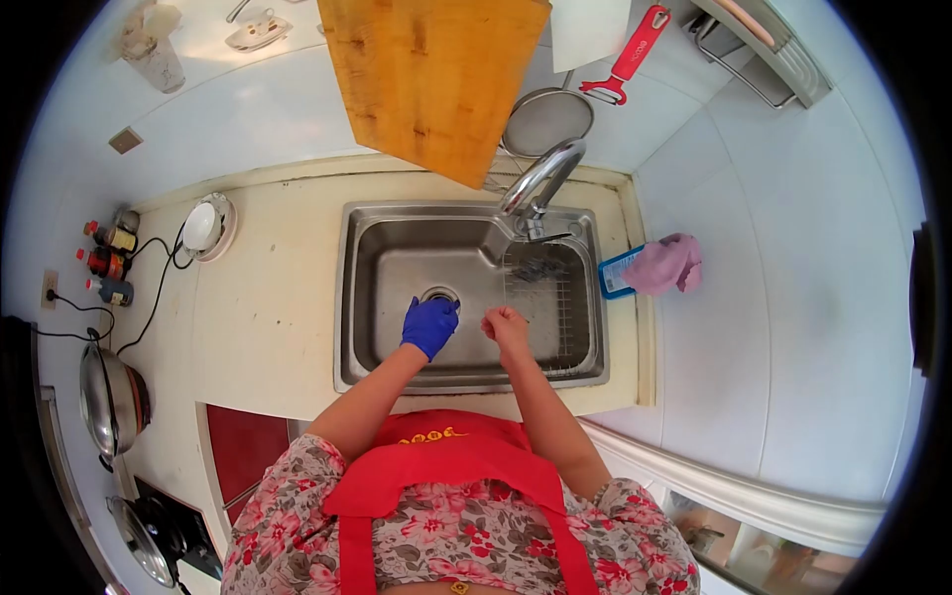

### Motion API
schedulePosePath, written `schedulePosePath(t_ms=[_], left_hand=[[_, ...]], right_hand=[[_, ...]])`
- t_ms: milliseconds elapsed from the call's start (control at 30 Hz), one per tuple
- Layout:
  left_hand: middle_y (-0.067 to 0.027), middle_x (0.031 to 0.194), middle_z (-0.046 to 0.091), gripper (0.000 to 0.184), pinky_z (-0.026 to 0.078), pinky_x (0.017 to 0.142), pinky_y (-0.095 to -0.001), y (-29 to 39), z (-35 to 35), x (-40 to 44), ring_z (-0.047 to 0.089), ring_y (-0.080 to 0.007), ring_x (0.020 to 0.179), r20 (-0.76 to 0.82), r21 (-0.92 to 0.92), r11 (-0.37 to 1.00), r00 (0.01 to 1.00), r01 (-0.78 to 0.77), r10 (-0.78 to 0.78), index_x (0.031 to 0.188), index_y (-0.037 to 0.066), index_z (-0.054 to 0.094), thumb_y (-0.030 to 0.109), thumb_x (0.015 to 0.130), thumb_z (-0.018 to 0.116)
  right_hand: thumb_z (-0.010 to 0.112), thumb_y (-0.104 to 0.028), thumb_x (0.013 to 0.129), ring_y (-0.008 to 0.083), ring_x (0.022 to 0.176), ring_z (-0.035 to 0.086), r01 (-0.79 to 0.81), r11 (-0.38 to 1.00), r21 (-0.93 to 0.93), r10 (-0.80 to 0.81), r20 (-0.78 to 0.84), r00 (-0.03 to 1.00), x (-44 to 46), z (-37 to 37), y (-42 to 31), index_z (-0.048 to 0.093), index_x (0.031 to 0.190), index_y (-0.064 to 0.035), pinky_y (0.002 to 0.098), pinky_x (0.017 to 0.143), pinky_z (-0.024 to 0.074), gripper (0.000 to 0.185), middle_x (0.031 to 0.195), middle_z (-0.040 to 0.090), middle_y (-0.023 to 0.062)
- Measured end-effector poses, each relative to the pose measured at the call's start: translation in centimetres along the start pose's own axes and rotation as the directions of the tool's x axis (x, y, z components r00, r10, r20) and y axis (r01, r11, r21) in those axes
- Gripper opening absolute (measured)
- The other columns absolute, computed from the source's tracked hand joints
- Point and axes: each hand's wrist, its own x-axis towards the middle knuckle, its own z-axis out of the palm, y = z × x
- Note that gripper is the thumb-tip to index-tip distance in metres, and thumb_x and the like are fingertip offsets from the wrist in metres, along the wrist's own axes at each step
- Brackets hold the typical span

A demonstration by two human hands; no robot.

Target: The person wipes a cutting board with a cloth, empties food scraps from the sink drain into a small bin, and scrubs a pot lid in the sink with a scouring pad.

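My left hand (430,325), in a blue rubber glove, reaches down to the drain (438,294) of the steel sink (397,260). Its fingers are curled at the drain's edge, and what they grip, if anything, is hidden. To its right, my bare right hand (507,327) hovers over the basin, apart from the glove. The fingers of that hand are bent together; I cannot make out anything in them. A wire rack (563,332) lies along the basin's right side, close to my right hand.
A chrome faucet (543,180) arches over the sink's back right. Behind leans a wooden cutting board (426,79), near a hanging strainer (548,123) and red peeler (635,50). A pink cloth (666,265) hangs over a blue container (617,274). Bowls (202,227) stand left.
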Motion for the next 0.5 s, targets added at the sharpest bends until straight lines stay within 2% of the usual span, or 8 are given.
schedulePosePath(t_ms=[67, 167, 233, 267, 300, 333, 400, 500], left_hand=[[-0.0074, 0.087, 0.065, 0.026, 0.031, 0.096, -0.0453, -0.7, 0.5, -0.1, 0.06, -0.0228, 0.084, -0.128, 0.052, 0.997, 0.99, -0.055, 0.061, 0.091, 0.015, 0.067, 0.025, 0.079, 0.046], [-0.0097, 0.11, 0.058, 0.027, 0.026, 0.099, -0.0494, 0.2, -1.5, -0.6, 0.052, -0.0243, 0.107, -0.258, -0.207, 0.978, 0.966, -0.037, -0.018, 0.097, 0.015, 0.065, 0.018, 0.076, 0.049], [-0.0144, 0.137, 0.032, 0.041, 0.02, 0.101, -0.055, 0.8, -2.7, -1.3, 0.029, -0.0314, 0.127, -0.212, 0.016, 0.999, 0.976, 0.05, -0.046, 0.114, 0.015, 0.056, 0.015, 0.073, 0.055], [-0.0144, 0.137, 0.032, 0.041, 0.02, 0.101, -0.055, 0.6, -2.8, -1.8, 0.029, -0.0314, 0.127, -0.224, 0.013, 0.997, 0.972, 0.075, -0.071, 0.114, 0.015, 0.056, 0.015, 0.073, 0.055], [-0.015, 0.141, 0.018, 0.051, 0.017, 0.101, -0.0569, 0.3, -2.9, -2.3, 0.02, -0.0346, 0.13, -0.105, 0.006, 0.994, 0.988, 0.112, -0.11, 0.121, 0.016, 0.048, 0.016, 0.071, 0.058], [-0.0156, 0.145, 0.004, 0.062, 0.015, 0.101, -0.0589, -0.1, -3.3, -2.6, 0.011, -0.0378, 0.132, 0.011, 0.0, 0.989, 0.989, 0.15, -0.15, 0.128, 0.017, 0.041, 0.017, 0.069, 0.061], [-0.0171, 0.145, 0.005, 0.067, 0.015, 0.101, -0.0585, -1.1, -4.0, -3.4, 0.013, -0.0381, 0.132, -0.005, -0.098, 0.977, 0.981, 0.191, -0.193, 0.131, 0.018, 0.037, 0.018, 0.069, 0.061], [-0.0194, 0.144, 0.006, 0.07, 0.02, 0.101, -0.0545, -3.2, -4.5, -5.0, 0.018, -0.0377, 0.13, -0.065, -0.2, 0.953, 0.967, 0.229, -0.246, 0.133, 0.016, 0.034, 0.018, 0.069, 0.062]], right_hand=[[0.058, -0.014, 0.08, 0.0103, 0.059, 0.054, -0.014, 1.0, 0.022, 0.013, 0.047, 0.999, -0.2, 0.3, -0.5, 0.052, 0.074, -0.0074, 0.0214, 0.055, 0.0426, 0.011, 0.068, 0.059, 0.0039], [0.059, -0.017, 0.079, 0.0157, 0.071, 0.057, -0.061, 0.992, 0.114, 0.034, 0.227, 0.973, 0.4, 0.5, -0.5, 0.053, 0.084, -0.0052, 0.0262, 0.064, 0.0452, 0.015, 0.082, 0.06, 0.0101], [0.061, -0.02, 0.078, 0.0211, 0.081, 0.059, -0.115, 0.98, 0.161, 0.048, 0.372, 0.927, -0.1, 1.4, -0.5, 0.053, 0.094, -0.0032, 0.031, 0.071, 0.0472, 0.025, 0.094, 0.06, 0.0156], [0.063, -0.022, 0.076, 0.0274, 0.093, 0.055, 0.231, 0.826, -0.515, -0.043, 0.351, 0.935, -0.7, 2.0, -0.2, 0.048, 0.106, -0.0022, 0.0355, 0.081, 0.0435, 0.039, 0.107, 0.053, 0.0208], [0.066, -0.024, 0.073, 0.0337, 0.106, 0.05, 0.431, 0.173, -0.886, -0.14, 0.411, 0.901, -1.1, 2.7, -0.1, 0.043, 0.118, -0.0013, 0.04, 0.09, 0.0397, 0.055, 0.12, 0.045, 0.026], [0.066, -0.024, 0.073, 0.0337, 0.106, 0.05, 0.461, 0.159, -0.873, -0.136, 0.443, 0.886, -0.7, 3.2, 0.6, 0.043, 0.118, -0.0013, 0.04, 0.09, 0.0397, 0.055, 0.12, 0.045, 0.026], [0.069, -0.025, 0.07, 0.0393, 0.118, 0.037, 0.49, 0.35, -0.798, -0.229, 0.435, 0.871, 0.5, 4.2, 2.2, 0.03, 0.131, -0.0023, 0.0417, 0.1, 0.0294, 0.076, 0.131, 0.031, 0.0273], [0.067, -0.026, 0.07, 0.0366, 0.12, 0.036, 0.561, 0.377, -0.737, -0.337, 0.455, 0.824, 1.2, 7.0, 3.3, 0.033, 0.129, -0.0021, 0.0378, 0.099, 0.0319, 0.072, 0.133, 0.032, 0.0244]])
